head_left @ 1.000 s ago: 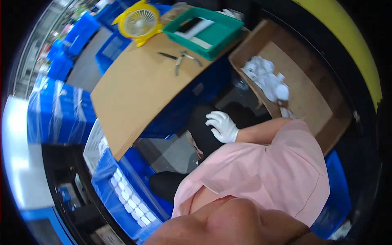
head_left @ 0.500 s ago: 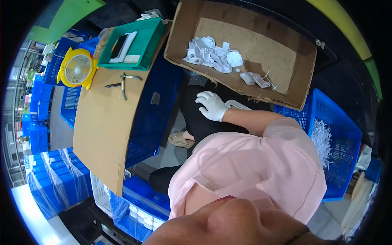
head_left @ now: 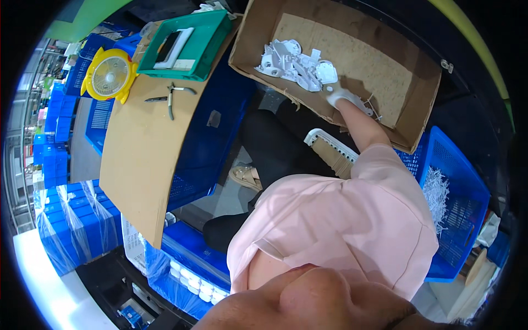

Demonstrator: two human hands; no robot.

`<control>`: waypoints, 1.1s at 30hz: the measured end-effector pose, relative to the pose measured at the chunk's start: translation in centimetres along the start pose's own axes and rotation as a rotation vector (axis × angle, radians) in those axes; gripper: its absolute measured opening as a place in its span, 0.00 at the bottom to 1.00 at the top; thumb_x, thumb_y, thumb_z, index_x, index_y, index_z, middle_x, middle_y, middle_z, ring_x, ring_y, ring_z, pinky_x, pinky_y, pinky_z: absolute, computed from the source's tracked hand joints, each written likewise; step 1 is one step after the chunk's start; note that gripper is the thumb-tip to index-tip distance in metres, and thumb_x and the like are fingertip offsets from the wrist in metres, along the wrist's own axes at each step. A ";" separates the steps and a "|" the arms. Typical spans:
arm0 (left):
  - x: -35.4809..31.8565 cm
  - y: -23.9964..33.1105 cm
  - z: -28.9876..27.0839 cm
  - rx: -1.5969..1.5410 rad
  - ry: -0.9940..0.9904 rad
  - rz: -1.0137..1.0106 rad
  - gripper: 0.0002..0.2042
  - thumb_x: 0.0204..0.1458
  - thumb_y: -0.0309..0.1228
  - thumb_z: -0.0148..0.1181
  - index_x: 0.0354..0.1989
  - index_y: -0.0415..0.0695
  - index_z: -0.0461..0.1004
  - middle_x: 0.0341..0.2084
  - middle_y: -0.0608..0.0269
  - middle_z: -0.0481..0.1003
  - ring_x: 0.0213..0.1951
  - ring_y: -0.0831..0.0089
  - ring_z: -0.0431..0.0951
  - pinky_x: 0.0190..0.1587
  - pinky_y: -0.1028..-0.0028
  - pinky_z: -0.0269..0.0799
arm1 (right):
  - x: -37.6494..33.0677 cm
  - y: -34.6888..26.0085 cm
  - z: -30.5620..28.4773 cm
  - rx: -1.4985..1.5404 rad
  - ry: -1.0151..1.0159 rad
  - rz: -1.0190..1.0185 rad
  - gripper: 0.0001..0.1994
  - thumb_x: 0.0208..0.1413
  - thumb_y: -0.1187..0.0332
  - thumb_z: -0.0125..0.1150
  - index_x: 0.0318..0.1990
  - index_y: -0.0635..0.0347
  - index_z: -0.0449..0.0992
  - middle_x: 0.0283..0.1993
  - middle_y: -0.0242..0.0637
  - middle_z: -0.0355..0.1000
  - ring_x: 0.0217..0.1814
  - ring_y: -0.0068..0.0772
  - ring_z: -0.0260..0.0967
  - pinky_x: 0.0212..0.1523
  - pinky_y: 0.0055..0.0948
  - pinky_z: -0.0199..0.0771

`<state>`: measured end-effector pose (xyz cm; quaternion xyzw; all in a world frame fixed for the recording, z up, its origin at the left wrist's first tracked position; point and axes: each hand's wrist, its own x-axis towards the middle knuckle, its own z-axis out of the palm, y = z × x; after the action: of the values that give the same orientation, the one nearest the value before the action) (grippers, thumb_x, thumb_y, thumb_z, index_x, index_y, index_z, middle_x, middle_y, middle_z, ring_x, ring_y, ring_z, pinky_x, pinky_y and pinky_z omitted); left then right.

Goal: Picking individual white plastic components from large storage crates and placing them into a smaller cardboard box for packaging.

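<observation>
My right hand (head_left: 342, 98), in a white glove, reaches over the near wall of a cardboard box (head_left: 308, 102). It is at a small group of white plastic pieces (head_left: 360, 103) in the right half of the box. Glove and pieces blend together, so the fingers cannot be made out. Left of the hand, a heap of white plastic parts (head_left: 294, 63) lies in the same box. Below my forearm, a white rim with a row of holes (head_left: 335, 140) borders a brown panel. My left hand is out of view.
A cardboard-topped surface (head_left: 143, 148) at left holds pliers (head_left: 170, 99), a yellow fan (head_left: 109, 76) and a green tray (head_left: 206, 58). At right stands a blue crate (head_left: 462, 214) with white plastic scraps (head_left: 436, 198). Blue bins (head_left: 88, 223) are stacked at far left.
My right hand has moved from above my thigh, forward and right into the cardboard box. More of the white rim and brown panel now shows. The whole view has shifted slightly.
</observation>
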<state>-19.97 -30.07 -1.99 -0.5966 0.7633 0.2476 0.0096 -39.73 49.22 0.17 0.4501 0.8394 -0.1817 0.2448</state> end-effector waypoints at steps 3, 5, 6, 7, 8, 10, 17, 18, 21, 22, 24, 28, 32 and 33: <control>-0.6 0.5 0.0 -0.126 0.026 -0.028 0.26 0.46 0.43 0.61 0.47 0.32 0.71 0.48 0.42 0.71 0.50 0.60 0.70 0.50 0.65 0.66 | 5.5 3.4 4.4 -0.144 0.047 -0.089 0.26 0.53 0.53 0.48 0.56 0.57 0.68 0.62 0.42 0.63 0.61 0.42 0.64 0.57 0.38 0.65; -1.5 -0.4 -0.5 -0.212 0.056 -0.064 0.26 0.47 0.43 0.61 0.46 0.31 0.72 0.48 0.42 0.71 0.50 0.60 0.71 0.50 0.65 0.67 | 3.6 3.0 4.0 -0.006 0.054 -0.042 0.28 0.52 0.46 0.50 0.54 0.57 0.71 0.58 0.47 0.66 0.60 0.47 0.63 0.59 0.38 0.62; -1.9 -0.6 -0.8 -0.252 0.066 -0.076 0.25 0.47 0.42 0.61 0.46 0.31 0.72 0.48 0.42 0.71 0.50 0.60 0.71 0.50 0.65 0.67 | 2.8 2.9 3.4 -0.007 0.060 -0.049 0.28 0.52 0.46 0.50 0.54 0.57 0.71 0.58 0.47 0.66 0.60 0.47 0.63 0.59 0.38 0.62; -2.1 -0.6 -1.0 -0.293 0.075 -0.087 0.25 0.47 0.42 0.61 0.46 0.31 0.72 0.47 0.42 0.71 0.50 0.60 0.71 0.49 0.65 0.67 | 2.0 2.4 2.8 0.150 0.064 -0.071 0.28 0.51 0.46 0.51 0.52 0.58 0.72 0.55 0.47 0.68 0.58 0.48 0.65 0.57 0.39 0.63; -2.3 -0.4 -1.2 -0.333 0.083 -0.095 0.25 0.47 0.42 0.61 0.46 0.31 0.73 0.47 0.41 0.71 0.49 0.61 0.71 0.49 0.66 0.67 | 1.1 2.1 2.1 0.309 0.067 -0.092 0.28 0.50 0.46 0.53 0.51 0.59 0.73 0.52 0.47 0.70 0.56 0.49 0.66 0.54 0.39 0.64; -3.6 3.7 -0.5 -0.488 0.018 0.099 0.24 0.50 0.40 0.58 0.50 0.34 0.70 0.48 0.45 0.72 0.47 0.62 0.72 0.46 0.66 0.68 | -1.2 0.0 0.7 0.478 0.087 -0.249 0.27 0.49 0.47 0.54 0.49 0.59 0.74 0.49 0.48 0.72 0.53 0.49 0.68 0.52 0.39 0.65; -25.6 26.7 7.4 -0.918 -1.479 0.269 0.31 0.54 0.50 0.51 0.63 0.48 0.55 0.60 0.47 0.56 0.61 0.47 0.57 0.59 0.48 0.57 | -19.9 -10.9 -2.3 0.470 0.439 -1.460 0.11 0.39 0.65 0.58 0.32 0.57 0.74 0.37 0.44 0.70 0.40 0.50 0.70 0.41 0.41 0.70; -28.7 28.0 8.0 -0.850 -1.667 0.249 0.31 0.55 0.52 0.50 0.63 0.49 0.55 0.61 0.49 0.56 0.61 0.46 0.57 0.57 0.46 0.59 | -22.5 -11.6 -2.3 0.266 0.348 -1.484 0.10 0.39 0.65 0.58 0.31 0.56 0.74 0.36 0.43 0.69 0.38 0.49 0.70 0.38 0.41 0.71; -34.1 29.8 10.1 -0.817 -1.880 0.139 0.29 0.50 0.45 0.57 0.59 0.48 0.60 0.52 0.54 0.67 0.52 0.55 0.69 0.51 0.49 0.68 | -25.8 -10.7 0.6 0.379 0.246 -1.587 0.12 0.46 0.58 0.56 0.36 0.54 0.74 0.37 0.42 0.70 0.35 0.49 0.70 0.37 0.43 0.72; -34.2 30.0 9.9 -0.805 -1.890 0.139 0.29 0.50 0.45 0.57 0.59 0.48 0.60 0.52 0.54 0.67 0.52 0.55 0.69 0.51 0.49 0.68 | -25.6 -10.3 0.1 0.380 0.254 -1.576 0.12 0.46 0.58 0.56 0.36 0.54 0.74 0.37 0.42 0.70 0.35 0.49 0.70 0.37 0.43 0.72; -33.7 30.2 8.1 -0.704 -2.079 0.160 0.29 0.46 0.42 0.59 0.57 0.45 0.63 0.52 0.51 0.67 0.51 0.52 0.69 0.50 0.51 0.68 | -24.9 -9.4 -1.1 0.451 0.039 -1.562 0.15 0.45 0.59 0.57 0.38 0.57 0.74 0.39 0.43 0.70 0.40 0.48 0.70 0.43 0.42 0.70; -30.2 31.3 4.3 -0.931 -2.112 -0.014 0.34 0.40 0.37 0.63 0.58 0.41 0.60 0.57 0.44 0.62 0.58 0.47 0.62 0.53 0.50 0.65 | -16.7 -5.4 -5.1 0.457 0.421 -1.000 0.17 0.44 0.60 0.58 0.41 0.59 0.74 0.43 0.48 0.71 0.49 0.49 0.67 0.50 0.41 0.67; -21.6 34.0 1.2 -1.290 -1.843 0.213 0.34 0.43 0.35 0.60 0.59 0.33 0.56 0.60 0.34 0.54 0.63 0.36 0.49 0.62 0.40 0.48 | -1.2 6.1 -4.6 0.434 0.589 -0.079 0.18 0.45 0.55 0.56 0.37 0.60 0.77 0.40 0.49 0.74 0.43 0.50 0.72 0.41 0.42 0.73; -19.1 34.7 0.5 -1.379 -1.752 0.216 0.32 0.44 0.34 0.59 0.58 0.32 0.58 0.59 0.32 0.54 0.62 0.33 0.49 0.62 0.39 0.47 | 0.4 9.0 -4.2 0.492 0.541 0.155 0.20 0.46 0.51 0.56 0.37 0.59 0.77 0.42 0.47 0.75 0.44 0.46 0.73 0.42 0.41 0.73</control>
<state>-46.39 -6.86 16.18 -0.0246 0.2402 0.9517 0.1894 -33.38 56.45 2.60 0.5893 0.7684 -0.2334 -0.0886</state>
